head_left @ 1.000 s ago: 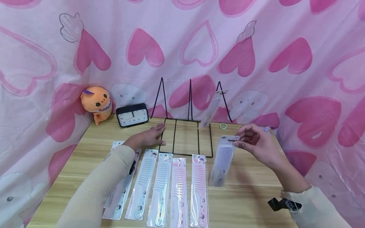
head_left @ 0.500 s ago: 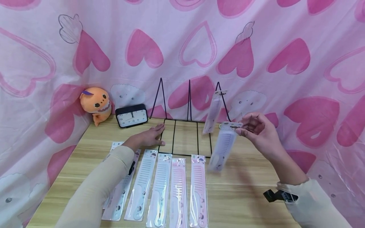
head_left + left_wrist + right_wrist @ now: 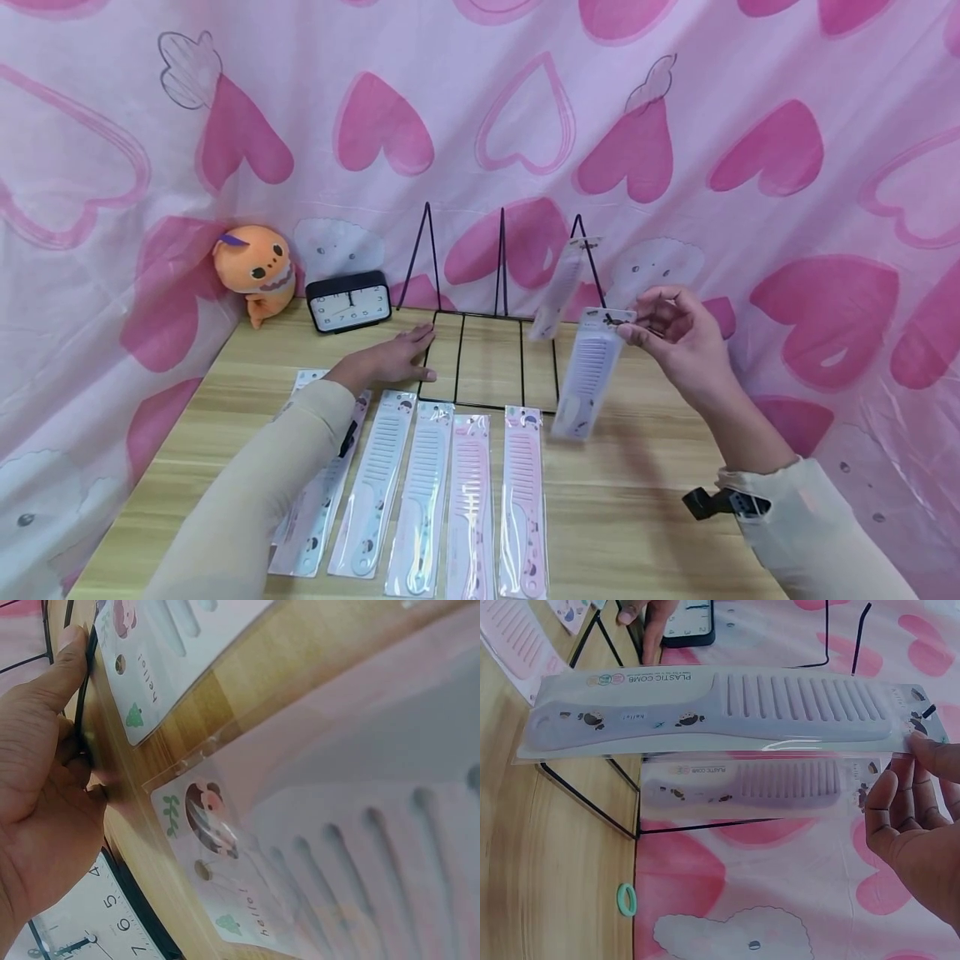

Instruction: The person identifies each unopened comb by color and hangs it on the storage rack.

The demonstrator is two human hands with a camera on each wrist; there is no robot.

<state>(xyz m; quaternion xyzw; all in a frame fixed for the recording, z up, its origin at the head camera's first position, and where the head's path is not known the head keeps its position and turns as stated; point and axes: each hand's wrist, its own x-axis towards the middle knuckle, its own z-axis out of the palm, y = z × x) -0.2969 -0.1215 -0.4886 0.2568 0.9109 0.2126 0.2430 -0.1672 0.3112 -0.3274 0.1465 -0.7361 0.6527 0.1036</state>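
My right hand (image 3: 678, 342) pinches the top of a packaged lilac comb (image 3: 590, 375) between thumb and fingers. The package hangs slightly tilted over the right side of a black wire rack (image 3: 491, 407). In the right wrist view, a dark wire tip (image 3: 929, 712) shows at the package's header, beside the thumb. Behind it, another packaged lilac comb (image 3: 742, 787) hangs on the rack's right prong. My left hand (image 3: 393, 358) rests on the rack's left side, thumb and fingers spread and touching the wire; part of the fingers is hidden in the left wrist view.
Several packaged combs lie in a row in front, including a pink comb (image 3: 522, 500) and a pale blue comb (image 3: 420, 500). A black clock (image 3: 348, 303) and an orange plush toy (image 3: 257, 268) stand back left. A green ring (image 3: 627, 899) lies right of the rack.
My right hand has raised the packaged comb and moved it back toward the rack's right prong. The hanging comb has swung a little. My left hand stays on the rack.
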